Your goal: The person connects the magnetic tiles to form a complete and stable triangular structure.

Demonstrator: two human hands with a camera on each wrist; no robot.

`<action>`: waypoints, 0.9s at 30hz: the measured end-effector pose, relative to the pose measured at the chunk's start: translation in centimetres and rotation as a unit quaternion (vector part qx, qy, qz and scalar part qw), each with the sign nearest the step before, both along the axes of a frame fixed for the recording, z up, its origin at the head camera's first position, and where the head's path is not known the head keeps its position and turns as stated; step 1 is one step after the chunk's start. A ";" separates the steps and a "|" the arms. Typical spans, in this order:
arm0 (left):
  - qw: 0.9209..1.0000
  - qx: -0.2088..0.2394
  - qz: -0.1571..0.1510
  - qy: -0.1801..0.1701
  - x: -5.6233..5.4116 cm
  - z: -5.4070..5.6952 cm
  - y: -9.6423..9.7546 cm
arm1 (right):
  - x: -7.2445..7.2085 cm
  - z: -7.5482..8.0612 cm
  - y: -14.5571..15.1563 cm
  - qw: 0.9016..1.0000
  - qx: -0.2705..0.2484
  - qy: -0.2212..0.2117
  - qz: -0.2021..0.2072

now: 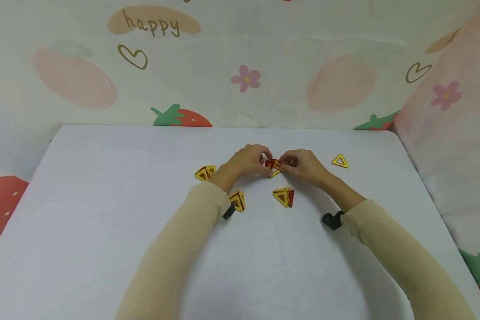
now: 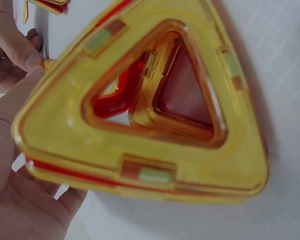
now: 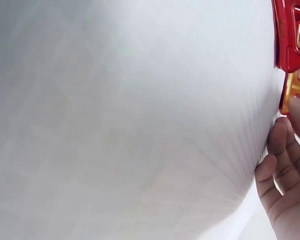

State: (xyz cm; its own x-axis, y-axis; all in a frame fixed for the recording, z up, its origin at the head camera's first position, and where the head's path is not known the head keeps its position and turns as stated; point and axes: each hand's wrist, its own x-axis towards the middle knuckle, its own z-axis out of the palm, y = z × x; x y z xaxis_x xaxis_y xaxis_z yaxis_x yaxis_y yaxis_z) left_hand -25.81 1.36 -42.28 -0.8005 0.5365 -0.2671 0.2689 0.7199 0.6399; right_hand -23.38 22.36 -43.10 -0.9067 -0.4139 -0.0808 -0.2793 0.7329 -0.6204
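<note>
Near the middle of the table, a small red-and-yellow cluster of triangular magnetic tiles [image 1: 274, 164] stands between both hands. My left hand [image 1: 249, 161] holds it from the left, thumb and fingers curled at its edges. From the right, my right hand [image 1: 304, 165] pinches its side with thumb and forefinger. Close under the left wrist sits a yellow-and-red tile pyramid [image 1: 237, 201], which fills much of the left wrist view as a yellow triangular frame [image 2: 190, 160]. At the right wrist view's edge, red [image 3: 290, 55] and yellow [image 3: 288, 95] tiles show above the curled fingers [image 3: 285, 165].
Another built pyramid [image 1: 284, 197] stands in front of the hands, and one more [image 1: 205, 172] lies left, partly behind the left forearm. A single flat yellow triangle tile [image 1: 339, 161] rests to the right. A patterned cloth [image 1: 248, 53] hangs behind the white table [image 1: 104, 200].
</note>
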 end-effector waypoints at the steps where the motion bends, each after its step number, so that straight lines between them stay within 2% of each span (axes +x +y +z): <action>1: 1.000 -0.002 0.001 0.001 0.1 0.0 0.0 | 0.0 0.1 0.1 1.000 0.000 -0.003 -0.001; 6: 1.000 -0.012 0.008 0.003 0.2 0.0 0.0 | -0.3 0.6 1.6 1.000 0.003 -0.004 -0.029; 14: 0.999 -0.024 0.018 0.018 0.5 0.1 -0.1 | -0.7 1.2 5.8 0.995 0.013 0.037 -0.088; 27: 0.999 -0.039 0.024 0.026 0.7 0.1 -0.1 | 0.5 0.6 11.8 0.989 0.020 0.053 -0.140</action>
State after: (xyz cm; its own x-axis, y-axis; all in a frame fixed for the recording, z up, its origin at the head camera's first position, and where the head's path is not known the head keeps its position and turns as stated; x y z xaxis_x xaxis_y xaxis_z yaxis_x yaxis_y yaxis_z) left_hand -25.09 1.21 -42.19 -0.8392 0.4755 -0.2639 0.2638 0.7803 0.5671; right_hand -22.92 34.12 -42.50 -0.9894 -0.1448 0.0100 -0.1249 0.8143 -0.5669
